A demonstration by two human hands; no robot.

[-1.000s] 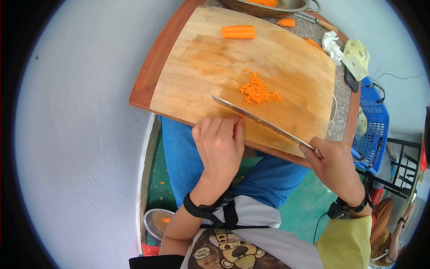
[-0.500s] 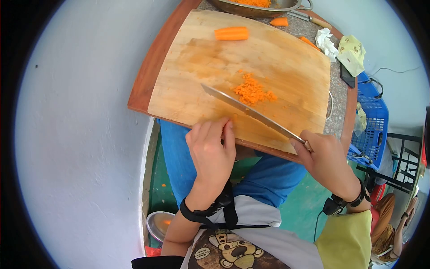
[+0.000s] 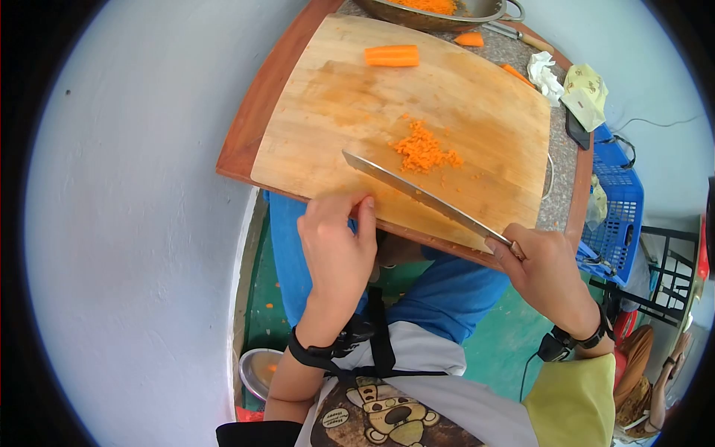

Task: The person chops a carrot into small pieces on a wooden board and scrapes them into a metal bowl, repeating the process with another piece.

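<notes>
Nearest the wearer, below the printed shirt front (image 3: pixel 395 417), black straps circle both wrists, and blue trouser legs (image 3: pixel 447 294) show under the table (image 3: pixel 242 130). The left hand (image 3: pixel 335 238) is at the near edge of the cutting board (image 3: pixel 320 127), fingers curled and thumb tip close to the index finger; I cannot tell whether anything is pinched between them. The right hand (image 3: pixel 538 264) is closed round the handle of a knife (image 3: pixel 424 197), whose long blade slants over the near part of the board, its tip pointing away and to the left. Just beyond the blade, a loose heap of finely chopped carrot (image 3: pixel 423 149) lies on the wood, with stray crumbs around it. Farther off, near the board's far edge, rests a thick carrot block (image 3: pixel 392 56) with lengthwise cuts. Past the board, on the speckled tabletop, are a short carrot piece (image 3: pixel 469 39), a metal pan (image 3: pixel 406 15) holding more orange bits, a wooden-handled tool (image 3: pixel 538 43), crumpled white tissue (image 3: pixel 546 77), a pale yellow packet (image 3: pixel 585 93) and a dark phone (image 3: pixel 576 132). To the right, beyond the table, stand a blue basket (image 3: pixel 618 216) and a black rack (image 3: pixel 663 276), with another person (image 3: pixel 640 372) partly in view.
</notes>
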